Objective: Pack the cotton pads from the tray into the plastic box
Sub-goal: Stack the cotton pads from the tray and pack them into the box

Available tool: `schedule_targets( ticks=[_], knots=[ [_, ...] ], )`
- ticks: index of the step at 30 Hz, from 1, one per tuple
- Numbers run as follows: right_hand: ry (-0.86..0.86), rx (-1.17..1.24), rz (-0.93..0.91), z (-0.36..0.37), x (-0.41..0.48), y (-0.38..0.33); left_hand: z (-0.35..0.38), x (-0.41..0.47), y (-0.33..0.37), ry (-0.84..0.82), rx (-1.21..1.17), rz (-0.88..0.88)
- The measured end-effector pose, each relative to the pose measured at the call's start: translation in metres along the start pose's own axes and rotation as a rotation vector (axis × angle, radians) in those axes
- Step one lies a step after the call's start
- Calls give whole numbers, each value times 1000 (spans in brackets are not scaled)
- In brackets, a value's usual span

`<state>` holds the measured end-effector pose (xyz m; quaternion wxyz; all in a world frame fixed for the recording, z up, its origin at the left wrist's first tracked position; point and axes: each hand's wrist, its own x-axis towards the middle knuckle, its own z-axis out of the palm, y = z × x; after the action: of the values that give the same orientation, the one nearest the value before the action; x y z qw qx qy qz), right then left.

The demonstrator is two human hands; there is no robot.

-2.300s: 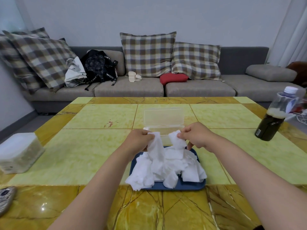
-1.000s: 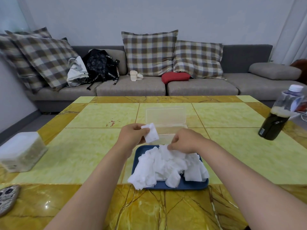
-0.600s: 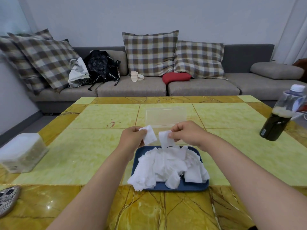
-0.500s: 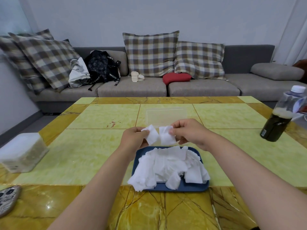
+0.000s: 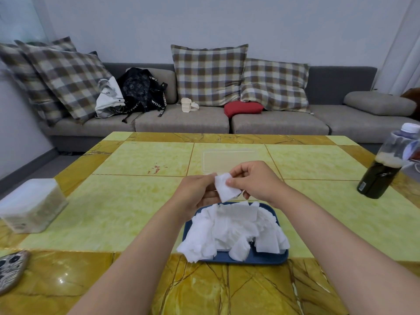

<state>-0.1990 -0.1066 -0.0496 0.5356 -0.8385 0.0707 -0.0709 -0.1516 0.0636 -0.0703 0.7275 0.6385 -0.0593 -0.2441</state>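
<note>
above table (image 5: 136, 201), fingers (image 5: 229, 182) around pad (image 5: 227, 192)

the cotton pads (image 5: 234, 226) looked soft, matt and fibrous, with ragged edges. the tray (image 5: 261, 260) was smooth blue plastic with a dull sheen. the plastic box (image 5: 229, 160) was clear and smooth. the bench (image 5: 127, 214) had a glossy, veined, stone-like top. the sofa (image 5: 181, 121) was coarse grey cloth.

Tray (image 5: 250, 260), box (image 5: 229, 158), bottle (image 5: 376, 178) on table (image 5: 127, 201)
</note>
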Motion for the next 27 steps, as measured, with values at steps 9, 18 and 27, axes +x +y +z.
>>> schedule_targets(
  ticks=[9,18,27],
  knots=[
    [46,-188,21,0,7,12,-5,2,-3,69,117,35],
    [-299,-698,150,-13,2,30,-7,12,-11,163,137,20],
    [-164,-327,85,-23,2,22,-5,14,-14,193,115,-4]
  ],
)
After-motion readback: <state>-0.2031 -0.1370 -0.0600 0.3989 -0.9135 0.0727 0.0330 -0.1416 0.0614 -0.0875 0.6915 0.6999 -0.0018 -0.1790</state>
